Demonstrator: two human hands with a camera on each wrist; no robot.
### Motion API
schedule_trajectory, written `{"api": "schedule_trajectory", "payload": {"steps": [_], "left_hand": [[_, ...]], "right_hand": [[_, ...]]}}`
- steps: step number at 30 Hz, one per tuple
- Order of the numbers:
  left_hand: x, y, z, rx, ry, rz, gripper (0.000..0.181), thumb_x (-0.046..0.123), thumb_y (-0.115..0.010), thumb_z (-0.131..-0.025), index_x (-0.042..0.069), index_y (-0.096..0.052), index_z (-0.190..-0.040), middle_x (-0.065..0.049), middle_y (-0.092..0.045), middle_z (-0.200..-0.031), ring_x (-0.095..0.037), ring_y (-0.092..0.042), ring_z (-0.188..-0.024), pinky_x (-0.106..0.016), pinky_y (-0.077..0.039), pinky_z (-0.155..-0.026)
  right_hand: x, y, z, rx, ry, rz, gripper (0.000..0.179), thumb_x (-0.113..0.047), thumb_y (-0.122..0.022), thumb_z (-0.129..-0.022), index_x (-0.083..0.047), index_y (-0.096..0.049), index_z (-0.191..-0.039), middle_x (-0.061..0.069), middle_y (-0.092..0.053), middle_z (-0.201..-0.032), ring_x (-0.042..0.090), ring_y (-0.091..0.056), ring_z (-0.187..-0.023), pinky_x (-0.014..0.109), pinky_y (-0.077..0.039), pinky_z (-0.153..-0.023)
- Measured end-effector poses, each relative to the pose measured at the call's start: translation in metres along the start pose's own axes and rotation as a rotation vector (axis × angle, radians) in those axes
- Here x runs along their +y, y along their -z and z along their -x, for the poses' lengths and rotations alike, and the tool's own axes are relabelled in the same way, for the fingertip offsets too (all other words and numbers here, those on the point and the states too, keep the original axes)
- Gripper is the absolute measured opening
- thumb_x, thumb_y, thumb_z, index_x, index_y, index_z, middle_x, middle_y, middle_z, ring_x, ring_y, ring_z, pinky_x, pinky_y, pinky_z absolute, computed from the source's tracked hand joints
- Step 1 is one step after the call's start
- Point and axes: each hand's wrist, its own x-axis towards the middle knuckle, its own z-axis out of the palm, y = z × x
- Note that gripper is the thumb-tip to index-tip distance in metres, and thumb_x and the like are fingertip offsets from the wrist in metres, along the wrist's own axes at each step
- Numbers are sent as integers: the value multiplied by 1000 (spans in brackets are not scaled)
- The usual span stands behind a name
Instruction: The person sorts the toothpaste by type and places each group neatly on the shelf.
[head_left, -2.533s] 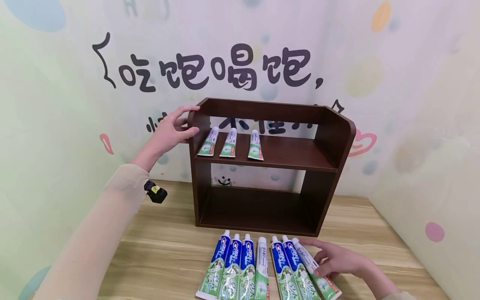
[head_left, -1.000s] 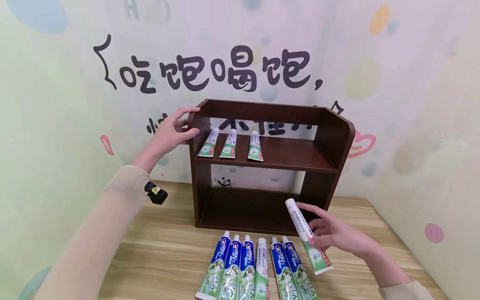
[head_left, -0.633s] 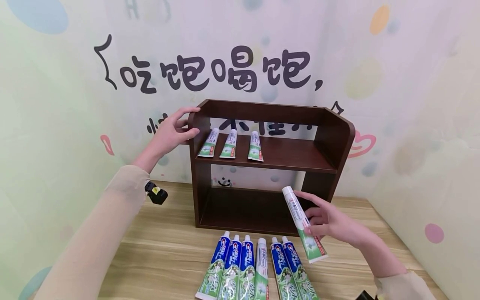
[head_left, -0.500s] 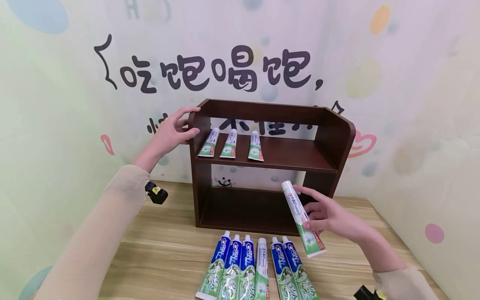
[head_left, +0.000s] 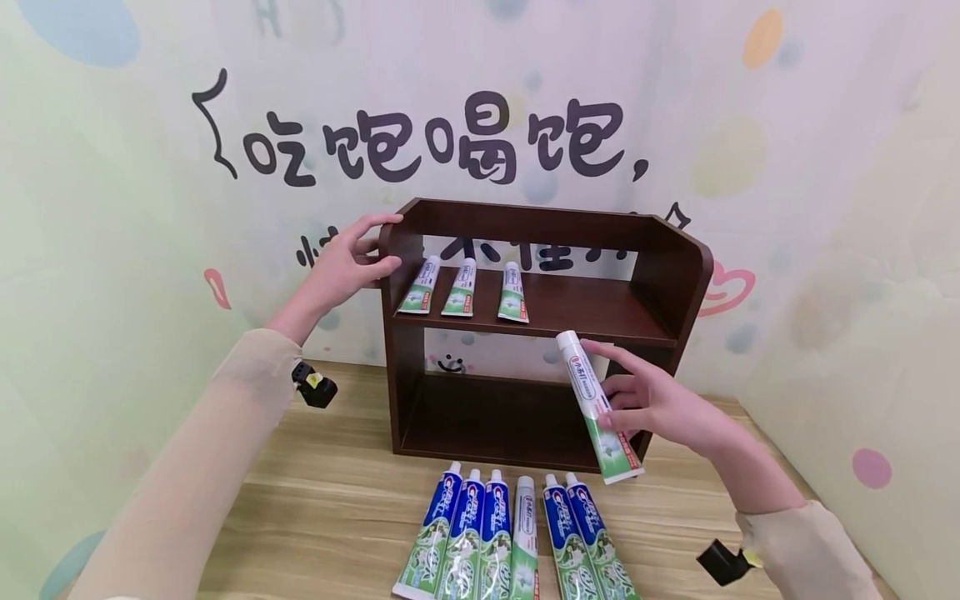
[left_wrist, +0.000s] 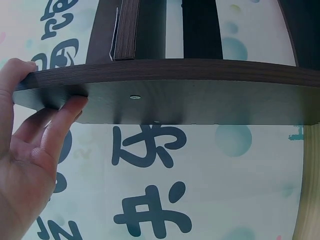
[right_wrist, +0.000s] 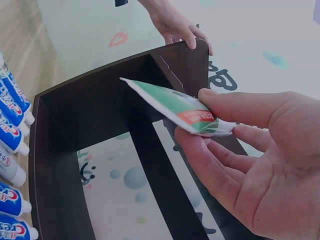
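My right hand pinches a white and green toothpaste tube, holding it tilted, cap up, in front of the lower compartment of a dark brown shelf. In the right wrist view thumb and fingers grip the tube along its sides. My left hand grips the shelf's left side panel near its top; in the left wrist view the thumb and fingers of that hand lie on either side of the panel. Three similar tubes lean on the upper shelf, towards its left.
On the wooden table before the shelf lies a row of toothpaste tubes: several blue and green Crest tubes and one white and green tube. A patterned wall stands behind and at both sides.
My right hand has picked the white and green toothpaste tube off the right end of the row and raised it towards the shelf. My left hand has stayed on the side panel.
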Motion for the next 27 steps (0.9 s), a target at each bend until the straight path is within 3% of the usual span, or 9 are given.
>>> {"api": "schedule_trajectory", "payload": {"steps": [15,27], "left_hand": [[-1,-2,0,2,-2,15,57,19,-67,-93,30,-46,-145,-17,-58,-138,-32,-67,-108,-26,-60,-72],[-1,-2,1,3,-3,5,57,17,-66,-94,32,-46,-144,-18,-56,-140,-32,-66,-111,-27,-59,-74]], "right_hand": [[-17,16,-30,93,31,28,87,-11,-72,-88,-31,-23,-156,26,-51,-135,31,-66,-109,39,-60,-80],[-26,37,-53,173,5,36,88,-12,-73,-87,-34,-22,-156,23,-59,-128,29,-64,-104,35,-60,-78]]}}
